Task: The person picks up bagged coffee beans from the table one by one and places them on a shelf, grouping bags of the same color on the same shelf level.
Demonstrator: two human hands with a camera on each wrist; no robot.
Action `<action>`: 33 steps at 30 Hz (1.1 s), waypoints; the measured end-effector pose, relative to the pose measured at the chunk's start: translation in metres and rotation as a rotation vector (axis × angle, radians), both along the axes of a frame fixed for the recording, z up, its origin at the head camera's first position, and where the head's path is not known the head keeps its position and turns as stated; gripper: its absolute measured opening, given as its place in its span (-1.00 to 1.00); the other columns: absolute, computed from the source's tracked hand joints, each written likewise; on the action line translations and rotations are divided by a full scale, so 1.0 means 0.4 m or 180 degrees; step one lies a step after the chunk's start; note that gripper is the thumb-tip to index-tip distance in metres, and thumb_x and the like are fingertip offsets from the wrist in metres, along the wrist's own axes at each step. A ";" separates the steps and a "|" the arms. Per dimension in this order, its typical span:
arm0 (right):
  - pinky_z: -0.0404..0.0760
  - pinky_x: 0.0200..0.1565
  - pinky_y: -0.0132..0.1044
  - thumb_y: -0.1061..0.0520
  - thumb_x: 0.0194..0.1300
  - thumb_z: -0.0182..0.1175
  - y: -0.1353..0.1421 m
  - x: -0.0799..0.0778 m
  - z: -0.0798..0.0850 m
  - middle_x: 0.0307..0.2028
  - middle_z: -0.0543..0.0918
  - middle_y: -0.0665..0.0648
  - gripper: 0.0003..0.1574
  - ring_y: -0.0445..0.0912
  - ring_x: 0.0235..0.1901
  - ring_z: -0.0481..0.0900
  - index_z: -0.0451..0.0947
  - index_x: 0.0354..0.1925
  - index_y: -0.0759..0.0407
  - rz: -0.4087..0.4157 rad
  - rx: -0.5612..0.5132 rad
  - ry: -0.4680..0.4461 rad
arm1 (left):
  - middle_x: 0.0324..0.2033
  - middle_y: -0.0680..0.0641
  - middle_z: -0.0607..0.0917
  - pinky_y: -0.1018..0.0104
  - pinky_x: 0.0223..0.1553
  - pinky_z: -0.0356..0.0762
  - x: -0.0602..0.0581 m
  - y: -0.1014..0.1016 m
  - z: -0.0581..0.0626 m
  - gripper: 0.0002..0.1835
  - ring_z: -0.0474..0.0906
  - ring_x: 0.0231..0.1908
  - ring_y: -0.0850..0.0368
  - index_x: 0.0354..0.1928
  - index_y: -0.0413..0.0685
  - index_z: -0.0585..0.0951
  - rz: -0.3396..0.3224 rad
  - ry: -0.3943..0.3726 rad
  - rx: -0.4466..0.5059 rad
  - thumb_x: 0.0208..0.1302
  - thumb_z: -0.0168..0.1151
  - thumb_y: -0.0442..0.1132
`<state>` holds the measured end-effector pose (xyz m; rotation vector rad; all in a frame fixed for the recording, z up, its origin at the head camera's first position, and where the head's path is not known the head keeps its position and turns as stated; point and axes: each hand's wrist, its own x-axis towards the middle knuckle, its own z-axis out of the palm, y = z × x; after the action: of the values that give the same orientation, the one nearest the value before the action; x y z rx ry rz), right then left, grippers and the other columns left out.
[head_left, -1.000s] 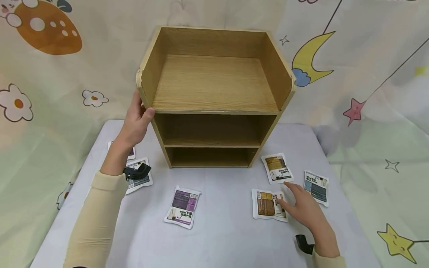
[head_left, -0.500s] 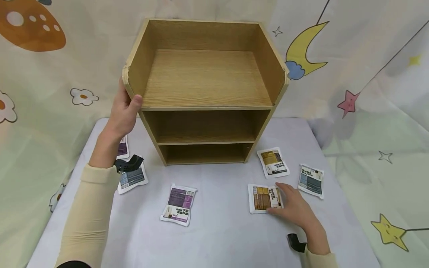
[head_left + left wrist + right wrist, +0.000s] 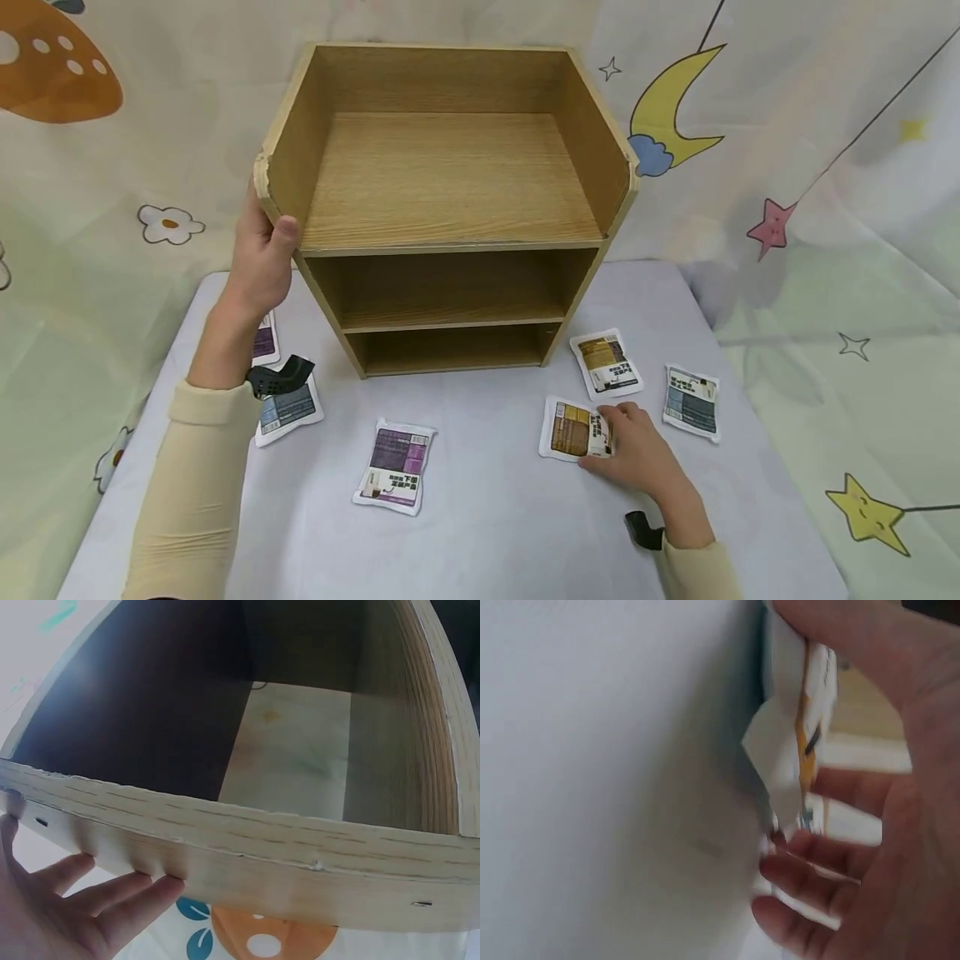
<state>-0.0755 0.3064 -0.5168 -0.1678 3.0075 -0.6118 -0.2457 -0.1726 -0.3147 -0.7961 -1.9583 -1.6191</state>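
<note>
A wooden shelf unit (image 3: 450,183) with three levels stands at the table's back. My left hand (image 3: 258,262) holds its left side panel, thumb at the front edge. In the left wrist view, the fingertips (image 3: 171,886) press the panel's outer face. My right hand (image 3: 637,446) pinches a white packet with a gold-brown label (image 3: 573,430) by its right end, thumb on the near edge and fingers on the far edge. The right wrist view shows that packet (image 3: 784,750) edge-on between thumb and fingers. Another gold-brown packet (image 3: 606,364) lies just behind it.
A teal-labelled packet (image 3: 691,403) lies right of my right hand. A purple-labelled packet (image 3: 394,467) lies front left of centre. Beneath my left forearm are another teal packet (image 3: 288,411) and a partly hidden purple packet (image 3: 266,340). Printed cloth (image 3: 825,333) surrounds the white table (image 3: 480,533).
My right hand has closed on the gold-brown packet and shifted it slightly left and away from me. The left hand stays on the shelf. The head view has turned slightly right.
</note>
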 end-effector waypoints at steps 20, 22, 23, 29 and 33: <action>0.46 -0.19 0.01 -0.40 -0.27 0.52 -0.067 -0.046 -0.011 -0.09 0.50 0.25 0.24 0.12 -0.18 0.40 0.40 0.28 0.19 0.0157 0.0284 0.0193 | 0.29 -0.32 0.32 0.29 0.27 0.09 0.061 0.035 0.027 0.13 0.26 0.24 0.06 0.43 -0.31 0.10 0.0022 0.0087 -0.0064 0.12 0.07 0.47; 0.43 -0.26 -0.04 -0.39 -0.24 0.50 -0.068 -0.048 -0.012 -0.16 0.49 0.21 0.18 0.08 -0.24 0.38 0.43 0.25 0.17 0.0187 0.0269 0.0274 | 0.29 -0.32 0.33 0.29 0.27 0.09 0.065 0.037 0.031 0.11 0.27 0.23 0.07 0.43 -0.33 0.11 0.0037 0.0147 -0.0043 0.14 0.07 0.45; 0.41 -0.30 -0.08 -0.36 -0.23 0.50 -0.068 -0.049 -0.010 -0.19 0.48 0.20 0.13 0.07 -0.27 0.37 0.45 0.24 0.16 0.0198 0.0230 0.0305 | 0.27 -0.35 0.33 0.29 0.26 0.10 0.066 0.038 0.032 0.11 0.28 0.22 0.07 0.42 -0.36 0.11 0.0033 0.0175 -0.0020 0.14 0.07 0.44; 0.35 -0.34 -0.15 -0.24 -0.16 0.50 -0.068 -0.050 0.017 -0.21 0.42 0.18 0.00 0.00 -0.29 0.34 0.48 0.23 0.09 0.0201 0.0006 0.0480 | 0.23 -0.44 0.33 0.30 0.25 0.11 0.068 0.039 0.037 0.11 0.29 0.21 0.07 0.39 -0.42 0.12 0.0056 0.0227 0.0013 0.16 0.07 0.44; 0.41 -0.23 -0.08 -0.25 -0.13 0.49 -0.076 -0.051 0.047 -0.08 0.46 0.24 0.02 0.06 -0.18 0.39 0.45 0.26 0.11 0.0211 -0.0020 0.0524 | 0.26 -0.41 0.32 0.30 0.25 0.11 0.072 0.045 0.042 0.13 0.29 0.22 0.08 0.40 -0.38 0.12 0.0093 0.0166 -0.0053 0.14 0.05 0.46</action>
<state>-0.0957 0.2761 -0.4981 -0.3326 3.1421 -0.6308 -0.2170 -0.1546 -0.2978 -0.8043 -1.9405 -1.5520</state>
